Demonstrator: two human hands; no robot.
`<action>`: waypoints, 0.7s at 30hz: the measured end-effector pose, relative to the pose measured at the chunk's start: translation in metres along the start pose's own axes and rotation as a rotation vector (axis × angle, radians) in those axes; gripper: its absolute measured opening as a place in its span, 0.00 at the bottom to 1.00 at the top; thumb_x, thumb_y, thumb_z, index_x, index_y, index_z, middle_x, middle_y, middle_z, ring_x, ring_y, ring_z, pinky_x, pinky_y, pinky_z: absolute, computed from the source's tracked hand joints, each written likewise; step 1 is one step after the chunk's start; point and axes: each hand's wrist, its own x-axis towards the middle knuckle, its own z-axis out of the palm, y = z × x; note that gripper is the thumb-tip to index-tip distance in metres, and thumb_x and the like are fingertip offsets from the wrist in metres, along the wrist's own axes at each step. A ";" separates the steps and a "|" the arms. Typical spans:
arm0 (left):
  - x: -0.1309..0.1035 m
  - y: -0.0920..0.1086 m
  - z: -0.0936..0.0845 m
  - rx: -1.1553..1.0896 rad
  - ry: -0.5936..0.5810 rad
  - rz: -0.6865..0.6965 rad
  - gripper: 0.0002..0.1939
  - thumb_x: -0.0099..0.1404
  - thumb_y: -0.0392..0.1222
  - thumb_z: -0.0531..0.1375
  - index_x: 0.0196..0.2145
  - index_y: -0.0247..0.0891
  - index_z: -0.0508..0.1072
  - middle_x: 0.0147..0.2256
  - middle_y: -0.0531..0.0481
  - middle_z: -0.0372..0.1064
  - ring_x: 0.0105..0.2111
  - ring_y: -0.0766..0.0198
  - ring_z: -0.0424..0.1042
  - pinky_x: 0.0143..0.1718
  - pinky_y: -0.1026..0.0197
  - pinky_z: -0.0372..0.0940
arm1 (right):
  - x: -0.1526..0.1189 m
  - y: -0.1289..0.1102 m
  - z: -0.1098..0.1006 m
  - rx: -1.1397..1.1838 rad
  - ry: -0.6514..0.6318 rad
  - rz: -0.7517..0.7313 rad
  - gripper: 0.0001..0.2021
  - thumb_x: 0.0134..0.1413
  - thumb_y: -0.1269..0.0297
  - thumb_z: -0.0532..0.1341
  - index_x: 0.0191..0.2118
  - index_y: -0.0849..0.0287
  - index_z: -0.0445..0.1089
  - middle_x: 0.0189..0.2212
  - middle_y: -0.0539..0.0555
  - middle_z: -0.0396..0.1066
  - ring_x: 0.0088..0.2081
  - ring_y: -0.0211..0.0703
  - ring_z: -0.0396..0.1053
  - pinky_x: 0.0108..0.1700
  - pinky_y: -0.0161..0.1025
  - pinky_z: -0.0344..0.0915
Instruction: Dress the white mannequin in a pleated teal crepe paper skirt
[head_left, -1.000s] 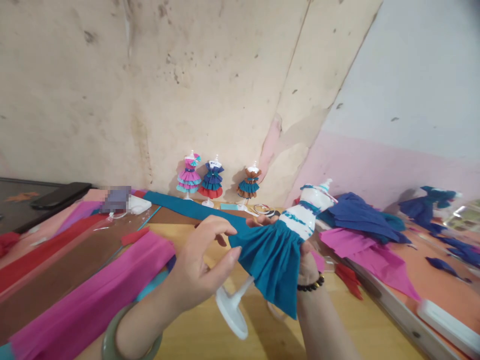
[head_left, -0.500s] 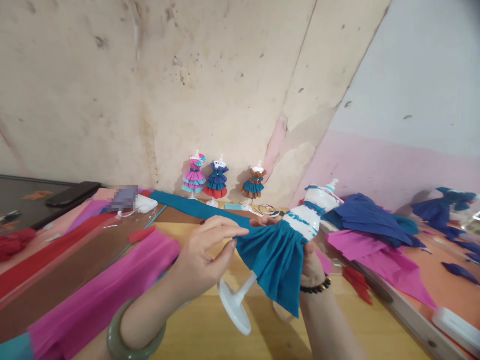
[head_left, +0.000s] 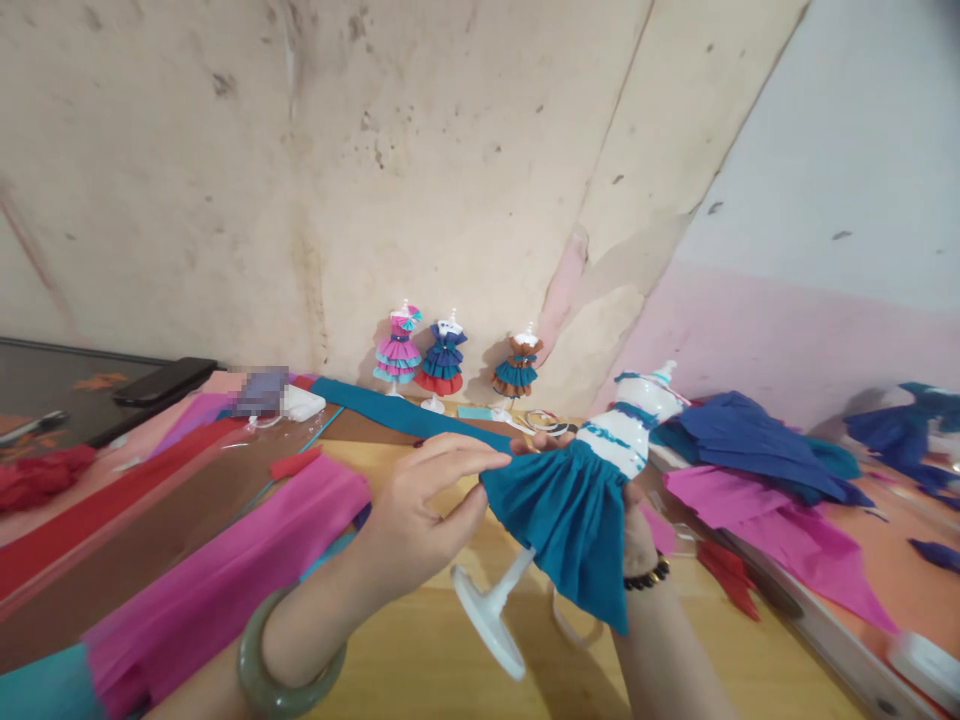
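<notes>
Now left hand [head_left: 420, 510] — index finger [head_left: 474, 461] straighter, by teal skirt [head_left: 566, 525], mannequin [head_left: 628, 432] tilted

The right hand [head_left: 639, 530] holds a small white dress form [head_left: 613, 440] from behind, with its top tipped to the right. It wears a gathered teal skirt [head_left: 566, 525]. The left hand [head_left: 431, 510] has a finger and thumb at the skirt's edge; a pinch is hard to tell. Three little dressed forms [head_left: 443, 362] stand by the wall [head_left: 450, 190]. Pink cloth [head_left: 232, 565] lies on the left.
</notes>
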 end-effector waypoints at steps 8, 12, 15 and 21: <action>-0.001 -0.007 0.003 0.183 0.086 0.196 0.12 0.60 0.24 0.60 0.35 0.40 0.76 0.36 0.47 0.77 0.37 0.61 0.76 0.41 0.55 0.69 | -0.001 -0.001 0.002 0.059 0.045 0.046 0.27 0.39 0.42 0.71 0.46 0.46 0.74 0.50 0.53 0.73 0.59 0.59 0.64 0.62 0.60 0.58; -0.001 -0.007 0.006 0.125 0.046 0.208 0.09 0.60 0.25 0.60 0.33 0.38 0.74 0.34 0.45 0.77 0.36 0.60 0.77 0.39 0.55 0.70 | -0.003 0.000 0.000 0.099 0.054 0.044 0.27 0.38 0.42 0.71 0.46 0.43 0.73 0.50 0.50 0.73 0.60 0.59 0.63 0.60 0.61 0.60; -0.001 -0.009 0.008 0.076 -0.005 0.205 0.08 0.60 0.26 0.60 0.32 0.38 0.73 0.34 0.44 0.77 0.36 0.59 0.77 0.38 0.55 0.71 | -0.002 0.000 -0.002 0.088 0.043 0.041 0.27 0.39 0.42 0.71 0.47 0.44 0.73 0.50 0.50 0.73 0.61 0.59 0.62 0.58 0.60 0.63; 0.001 -0.015 -0.001 -0.006 -0.157 0.027 0.05 0.60 0.31 0.62 0.30 0.40 0.75 0.37 0.45 0.77 0.39 0.59 0.76 0.40 0.57 0.71 | -0.001 0.000 -0.004 0.057 0.031 0.041 0.26 0.39 0.43 0.71 0.46 0.46 0.74 0.49 0.51 0.73 0.59 0.59 0.64 0.58 0.57 0.64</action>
